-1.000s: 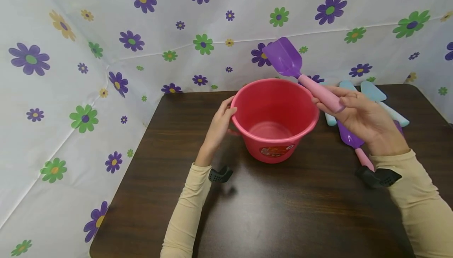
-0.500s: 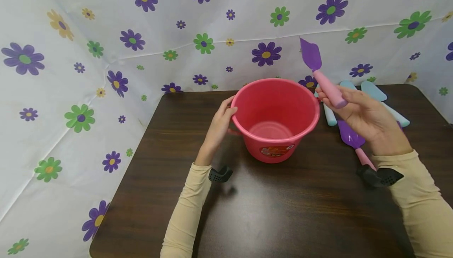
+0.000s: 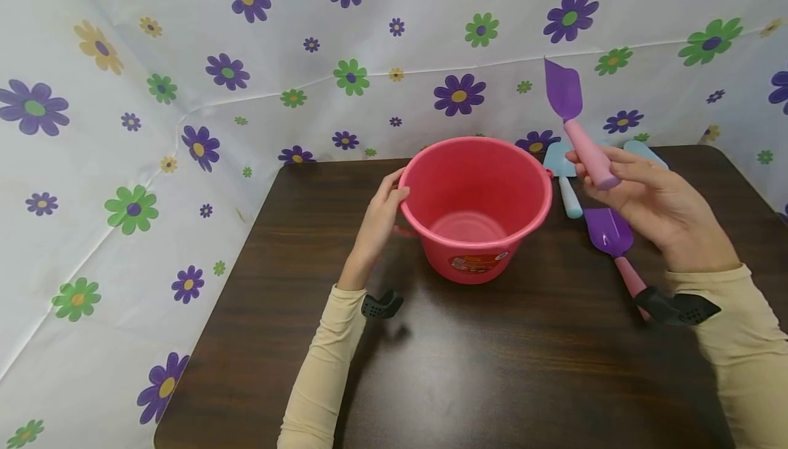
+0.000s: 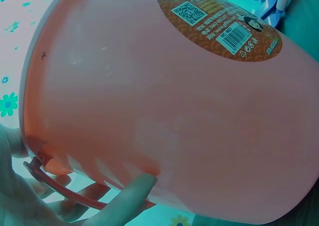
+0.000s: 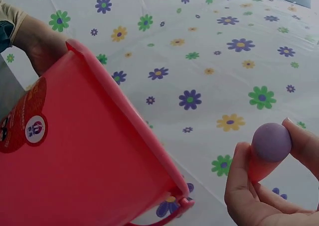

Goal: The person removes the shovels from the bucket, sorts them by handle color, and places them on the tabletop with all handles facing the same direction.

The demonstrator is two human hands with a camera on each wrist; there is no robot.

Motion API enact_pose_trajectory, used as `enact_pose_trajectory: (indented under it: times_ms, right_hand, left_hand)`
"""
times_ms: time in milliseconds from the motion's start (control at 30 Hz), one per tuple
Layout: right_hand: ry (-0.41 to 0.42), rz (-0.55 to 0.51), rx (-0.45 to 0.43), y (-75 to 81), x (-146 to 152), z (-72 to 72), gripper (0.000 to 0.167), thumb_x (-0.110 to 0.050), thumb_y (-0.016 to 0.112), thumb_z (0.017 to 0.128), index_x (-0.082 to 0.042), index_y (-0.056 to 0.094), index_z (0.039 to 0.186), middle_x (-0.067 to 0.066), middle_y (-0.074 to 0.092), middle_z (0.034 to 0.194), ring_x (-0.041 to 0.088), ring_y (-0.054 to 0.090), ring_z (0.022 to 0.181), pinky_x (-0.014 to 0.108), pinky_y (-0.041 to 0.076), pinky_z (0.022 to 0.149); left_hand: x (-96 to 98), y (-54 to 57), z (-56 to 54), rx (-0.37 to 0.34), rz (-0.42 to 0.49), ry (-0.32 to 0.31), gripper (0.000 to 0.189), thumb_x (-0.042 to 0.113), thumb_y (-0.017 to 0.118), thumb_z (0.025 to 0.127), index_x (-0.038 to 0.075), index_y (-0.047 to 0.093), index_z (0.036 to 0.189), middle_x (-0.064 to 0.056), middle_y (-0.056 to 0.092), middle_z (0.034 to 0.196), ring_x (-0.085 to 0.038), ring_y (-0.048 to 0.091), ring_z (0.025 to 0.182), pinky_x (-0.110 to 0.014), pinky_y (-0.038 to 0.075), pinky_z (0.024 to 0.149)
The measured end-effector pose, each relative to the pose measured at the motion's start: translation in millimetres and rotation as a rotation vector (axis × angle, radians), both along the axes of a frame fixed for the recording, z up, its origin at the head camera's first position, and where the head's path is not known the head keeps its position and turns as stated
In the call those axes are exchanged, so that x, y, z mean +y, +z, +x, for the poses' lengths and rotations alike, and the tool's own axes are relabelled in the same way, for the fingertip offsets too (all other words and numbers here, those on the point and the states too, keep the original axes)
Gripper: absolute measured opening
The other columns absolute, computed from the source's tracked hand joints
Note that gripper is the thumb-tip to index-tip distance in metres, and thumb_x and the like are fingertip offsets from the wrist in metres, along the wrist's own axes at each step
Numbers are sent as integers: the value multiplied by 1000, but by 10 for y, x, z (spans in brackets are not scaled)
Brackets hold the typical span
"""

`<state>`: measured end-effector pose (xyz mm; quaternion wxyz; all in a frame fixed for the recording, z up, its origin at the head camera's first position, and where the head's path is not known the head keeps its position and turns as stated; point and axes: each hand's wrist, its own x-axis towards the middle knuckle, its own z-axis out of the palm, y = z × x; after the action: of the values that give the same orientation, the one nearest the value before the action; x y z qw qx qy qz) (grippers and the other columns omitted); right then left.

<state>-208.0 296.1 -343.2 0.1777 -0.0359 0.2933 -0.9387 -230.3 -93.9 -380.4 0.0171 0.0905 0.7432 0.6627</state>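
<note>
My left hand (image 3: 377,220) grips the left rim of a pink plastic bucket (image 3: 434,252), which stands upright on the table. In the left wrist view one finger (image 4: 130,202) lies against its outer wall, beside the thin carrying handle (image 4: 75,196). Right of the bucket, my right hand (image 3: 655,196) pinches the pink grip of a purple hand shovel (image 3: 564,93) and holds it raised, blade up. The right wrist view shows the rounded end of the grip (image 5: 271,142) between thumb and fingers. Nothing lies inside the bucket.
Another purple shovel (image 3: 608,231) with a pink grip lies on the dark wooden table (image 3: 492,367) below my right hand. Light blue trowels (image 3: 560,160) lie behind, partly hidden by that hand. A flower-patterned white sheet (image 3: 394,45) stands behind the table and at its left.
My right hand has moved slightly right with the shovel, and the blade has swung rightward, away from the bucket, to stand more upright. My left hand has stayed at the rim.
</note>
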Motion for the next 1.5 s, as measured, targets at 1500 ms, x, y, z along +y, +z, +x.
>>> enact_pose_trajectory:
  times_ms: [1500]
  right_hand:
    - [-5,-49,5,-273,858,180,50,-1,23,110,-2,62,141,19,63,134,38,66,115,44,56,97]
  left_hand:
    - [-18,-86,28,126,-89,20,49,31,46,107,19,45,155,-14,59,140,-44,64,114,-62,58,79]
